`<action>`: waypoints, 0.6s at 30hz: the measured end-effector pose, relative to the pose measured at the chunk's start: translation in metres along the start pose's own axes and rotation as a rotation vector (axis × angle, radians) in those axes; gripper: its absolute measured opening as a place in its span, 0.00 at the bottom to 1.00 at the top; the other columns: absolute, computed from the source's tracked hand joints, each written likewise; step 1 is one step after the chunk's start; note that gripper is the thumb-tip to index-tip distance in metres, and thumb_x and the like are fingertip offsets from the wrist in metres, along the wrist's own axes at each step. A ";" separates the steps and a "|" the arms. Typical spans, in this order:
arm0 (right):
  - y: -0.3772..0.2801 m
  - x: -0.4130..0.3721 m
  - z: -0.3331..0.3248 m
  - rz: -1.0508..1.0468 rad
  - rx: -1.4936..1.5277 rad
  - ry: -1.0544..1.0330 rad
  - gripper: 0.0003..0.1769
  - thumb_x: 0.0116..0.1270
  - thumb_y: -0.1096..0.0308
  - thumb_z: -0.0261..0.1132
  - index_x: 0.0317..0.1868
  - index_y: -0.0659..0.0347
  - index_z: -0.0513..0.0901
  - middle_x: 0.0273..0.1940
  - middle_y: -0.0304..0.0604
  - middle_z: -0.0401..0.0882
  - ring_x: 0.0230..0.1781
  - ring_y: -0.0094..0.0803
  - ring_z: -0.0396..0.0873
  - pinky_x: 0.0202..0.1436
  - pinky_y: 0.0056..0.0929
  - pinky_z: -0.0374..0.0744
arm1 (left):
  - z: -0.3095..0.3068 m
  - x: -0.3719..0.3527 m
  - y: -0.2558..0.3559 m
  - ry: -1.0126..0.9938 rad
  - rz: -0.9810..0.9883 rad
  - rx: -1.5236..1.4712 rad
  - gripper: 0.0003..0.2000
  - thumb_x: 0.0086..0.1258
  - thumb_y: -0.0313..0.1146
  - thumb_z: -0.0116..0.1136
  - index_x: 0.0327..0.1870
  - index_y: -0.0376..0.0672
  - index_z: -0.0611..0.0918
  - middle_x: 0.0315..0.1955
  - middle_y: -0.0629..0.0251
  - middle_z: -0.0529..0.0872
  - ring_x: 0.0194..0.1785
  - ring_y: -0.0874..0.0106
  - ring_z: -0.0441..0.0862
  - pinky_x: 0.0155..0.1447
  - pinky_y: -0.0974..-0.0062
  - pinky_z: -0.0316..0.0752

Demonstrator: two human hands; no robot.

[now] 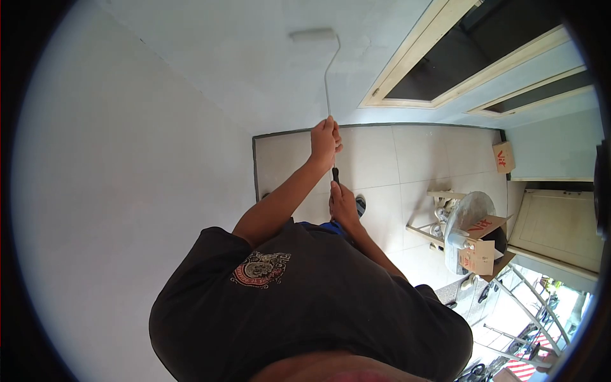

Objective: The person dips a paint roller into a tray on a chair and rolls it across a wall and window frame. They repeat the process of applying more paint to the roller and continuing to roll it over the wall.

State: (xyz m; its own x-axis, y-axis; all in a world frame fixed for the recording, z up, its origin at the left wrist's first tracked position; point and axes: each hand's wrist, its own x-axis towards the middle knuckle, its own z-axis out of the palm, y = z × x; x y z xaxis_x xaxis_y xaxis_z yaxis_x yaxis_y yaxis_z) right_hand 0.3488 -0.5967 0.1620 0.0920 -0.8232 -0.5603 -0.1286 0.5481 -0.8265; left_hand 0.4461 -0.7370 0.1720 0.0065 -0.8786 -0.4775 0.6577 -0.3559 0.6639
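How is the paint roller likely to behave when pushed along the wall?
The paint roller probably flexes a little, since only a thin wire frame carries its head. With a cylindrical head against the wall, it should roll rather than drag. It looks light but end-weighted: the left hand and right hand both grip low on the handle.

White walls [127, 159]; pale tiled floor [407, 159]; wood-framed windows [445, 70].
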 end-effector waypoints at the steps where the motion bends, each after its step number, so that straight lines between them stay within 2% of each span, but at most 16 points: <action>1: -0.006 0.001 -0.001 -0.021 -0.033 0.000 0.26 0.78 0.48 0.47 0.27 0.59 0.67 0.15 0.35 0.65 0.09 0.23 0.64 0.11 0.24 0.67 | 0.006 -0.002 0.007 -0.064 0.070 -0.002 0.17 0.80 0.43 0.44 0.28 0.46 0.69 0.14 0.77 0.59 0.16 0.81 0.53 0.20 0.79 0.50; 4: 0.016 0.022 -0.003 -0.069 -0.070 -0.009 0.27 0.78 0.46 0.47 0.27 0.60 0.68 0.15 0.35 0.66 0.08 0.23 0.64 0.11 0.24 0.67 | -0.005 0.014 -0.013 0.017 0.092 0.073 0.18 0.79 0.45 0.46 0.26 0.45 0.69 0.13 0.77 0.61 0.13 0.81 0.54 0.19 0.78 0.50; 5: 0.030 0.034 -0.002 -0.051 -0.089 0.012 0.27 0.78 0.47 0.48 0.28 0.61 0.69 0.16 0.36 0.66 0.09 0.24 0.66 0.11 0.27 0.68 | -0.012 0.025 -0.023 0.010 0.104 0.069 0.18 0.79 0.45 0.46 0.26 0.45 0.69 0.13 0.77 0.61 0.13 0.81 0.54 0.19 0.78 0.50; 6: 0.045 0.041 -0.001 -0.023 -0.106 0.033 0.27 0.77 0.47 0.50 0.28 0.63 0.69 0.16 0.37 0.67 0.10 0.26 0.68 0.11 0.30 0.70 | -0.025 0.035 -0.042 0.074 0.058 0.110 0.18 0.79 0.45 0.46 0.26 0.45 0.70 0.12 0.77 0.61 0.13 0.80 0.54 0.18 0.78 0.50; 9: 0.076 0.058 0.002 0.098 -0.003 -0.015 0.27 0.77 0.47 0.50 0.29 0.62 0.70 0.16 0.37 0.67 0.10 0.27 0.68 0.11 0.29 0.69 | -0.068 0.070 -0.092 0.193 -0.044 0.161 0.18 0.79 0.45 0.45 0.26 0.46 0.70 0.13 0.77 0.62 0.14 0.80 0.54 0.18 0.78 0.51; 10: 0.083 0.061 0.003 0.165 0.079 -0.051 0.26 0.77 0.47 0.50 0.29 0.62 0.71 0.16 0.37 0.67 0.10 0.27 0.69 0.11 0.29 0.69 | -0.071 0.071 -0.094 0.250 -0.102 0.171 0.18 0.79 0.46 0.45 0.26 0.47 0.69 0.14 0.77 0.61 0.15 0.81 0.54 0.19 0.78 0.51; 11: 0.089 0.063 0.006 0.126 0.043 -0.001 0.27 0.77 0.47 0.50 0.27 0.61 0.70 0.16 0.37 0.67 0.09 0.26 0.68 0.10 0.29 0.67 | -0.071 0.074 -0.095 0.238 -0.096 0.174 0.18 0.79 0.46 0.45 0.26 0.47 0.69 0.14 0.77 0.61 0.15 0.81 0.54 0.19 0.78 0.51; 12: 0.089 0.065 0.003 0.117 0.048 0.009 0.27 0.77 0.47 0.50 0.27 0.61 0.70 0.16 0.37 0.67 0.09 0.26 0.68 0.10 0.29 0.67 | -0.066 0.069 -0.092 0.205 -0.079 0.167 0.19 0.79 0.46 0.45 0.26 0.47 0.69 0.14 0.77 0.61 0.14 0.81 0.54 0.18 0.78 0.51; 14: 0.091 0.065 -0.008 -0.098 -0.177 0.103 0.26 0.77 0.49 0.50 0.28 0.62 0.72 0.16 0.37 0.69 0.11 0.26 0.68 0.12 0.30 0.67 | -0.040 0.053 -0.071 0.152 0.020 0.163 0.19 0.79 0.46 0.45 0.25 0.47 0.69 0.14 0.77 0.61 0.14 0.81 0.56 0.18 0.78 0.51; 15: 0.104 0.090 -0.014 -0.370 -0.316 0.207 0.24 0.77 0.52 0.50 0.29 0.63 0.73 0.17 0.38 0.70 0.14 0.26 0.70 0.15 0.30 0.69 | -0.015 0.036 -0.050 0.131 0.100 0.169 0.19 0.79 0.46 0.45 0.25 0.47 0.69 0.14 0.76 0.61 0.14 0.81 0.57 0.18 0.78 0.52; 16: 0.065 0.087 -0.017 -0.350 -0.244 0.151 0.23 0.77 0.53 0.50 0.29 0.63 0.73 0.17 0.38 0.70 0.14 0.25 0.70 0.18 0.29 0.70 | 0.005 0.031 -0.023 0.055 0.196 0.134 0.19 0.79 0.46 0.45 0.25 0.47 0.68 0.14 0.76 0.61 0.14 0.81 0.58 0.18 0.78 0.52; 17: 0.040 0.094 -0.019 -0.447 -0.270 0.146 0.23 0.78 0.53 0.50 0.30 0.63 0.72 0.17 0.37 0.69 0.14 0.24 0.69 0.17 0.28 0.69 | 0.022 0.027 0.006 0.001 0.240 0.087 0.19 0.79 0.45 0.45 0.24 0.46 0.67 0.14 0.75 0.61 0.14 0.81 0.57 0.18 0.78 0.52; 18: 0.002 0.089 -0.019 -0.375 -0.200 0.122 0.25 0.76 0.52 0.53 0.28 0.66 0.72 0.17 0.45 0.70 0.19 0.31 0.66 0.26 0.37 0.68 | 0.034 0.024 0.030 -0.064 0.334 0.087 0.19 0.79 0.44 0.45 0.24 0.46 0.67 0.13 0.75 0.60 0.14 0.81 0.56 0.18 0.79 0.52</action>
State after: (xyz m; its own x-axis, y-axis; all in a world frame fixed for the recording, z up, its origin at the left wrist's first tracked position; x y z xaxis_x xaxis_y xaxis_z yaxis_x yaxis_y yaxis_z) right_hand 0.3382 -0.6717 0.1118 0.0532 -0.9778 -0.2026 -0.2986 0.1781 -0.9376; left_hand 0.4405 -0.7803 0.2003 0.1614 -0.9683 -0.1906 0.5610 -0.0689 0.8249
